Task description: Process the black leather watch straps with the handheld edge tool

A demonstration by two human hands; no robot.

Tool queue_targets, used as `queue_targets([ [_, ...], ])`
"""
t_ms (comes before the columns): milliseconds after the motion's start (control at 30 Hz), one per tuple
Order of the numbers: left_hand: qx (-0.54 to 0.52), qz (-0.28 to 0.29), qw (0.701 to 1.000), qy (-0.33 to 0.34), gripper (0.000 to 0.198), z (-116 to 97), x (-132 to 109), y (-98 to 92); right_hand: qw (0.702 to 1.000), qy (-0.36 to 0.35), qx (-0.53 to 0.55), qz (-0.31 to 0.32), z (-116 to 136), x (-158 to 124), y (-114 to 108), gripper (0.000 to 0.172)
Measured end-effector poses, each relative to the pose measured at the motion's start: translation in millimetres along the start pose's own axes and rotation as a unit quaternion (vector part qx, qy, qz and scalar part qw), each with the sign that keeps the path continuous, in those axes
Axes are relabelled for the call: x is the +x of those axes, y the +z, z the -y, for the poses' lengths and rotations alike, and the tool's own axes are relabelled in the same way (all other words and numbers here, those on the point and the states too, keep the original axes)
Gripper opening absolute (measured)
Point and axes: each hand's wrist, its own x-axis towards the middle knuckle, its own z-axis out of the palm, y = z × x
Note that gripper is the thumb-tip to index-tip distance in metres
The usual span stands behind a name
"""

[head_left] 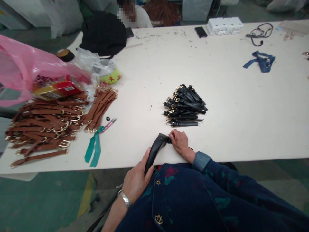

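A wide black strap (155, 149) curves up over the table's front edge. My left hand (138, 178) is wrapped round its lower part, thumb and fingers on either side. At the strap's upper end, my right hand (179, 141) pinches a small dark piece, mostly hidden by the fingers. Just beyond lies a fanned pile of short black buckle straps (187, 106) with gold-coloured buckles, apart from both hands.
Brown straps with metal rings (45, 125) are heaped at the left, beside a brown bundle (101, 106). Small pink-handled snips (109, 125) with teal ribbon (93, 149) lie nearby. A pink bag (29, 61), black cloth (103, 33), phone (201, 32) and white box (225, 25) stand farther back. A person (138, 16) sits opposite.
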Motion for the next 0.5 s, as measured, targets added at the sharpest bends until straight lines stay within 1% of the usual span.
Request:
queue_targets([
  [167, 0.009, -0.024, 1.000, 0.006, 0.066, -7.8, 11.0, -1.7, 1.000, -0.005, 0.022, -0.012, -0.5, -4.2, -6.2, 0.017],
  [233, 0.005, -0.032, 0.999, 0.005, 0.066, -8.9, 12.1, -0.9, 0.999, -0.028, 0.038, -0.008, -1.9, -9.5, -11.9, 0.014],
  [300, -0.006, -0.039, 0.999, 0.004, 0.065, -9.0, 11.3, 0.7, 0.997, -0.066, 0.051, 0.001, -4.9, -16.1, -17.2, 0.013],
  [367, -0.015, -0.043, 0.999, 0.004, 0.065, -8.4, 9.0, 2.4, 0.994, -0.097, 0.056, 0.009, -8.7, -22.1, -20.7, 0.017],
  [500, -0.007, -0.043, 0.999, -0.021, 0.064, -4.4, 0.9, 3.9, 0.993, -0.109, 0.051, 0.019, -14.8, -27.5, -21.4, 0.016],
])
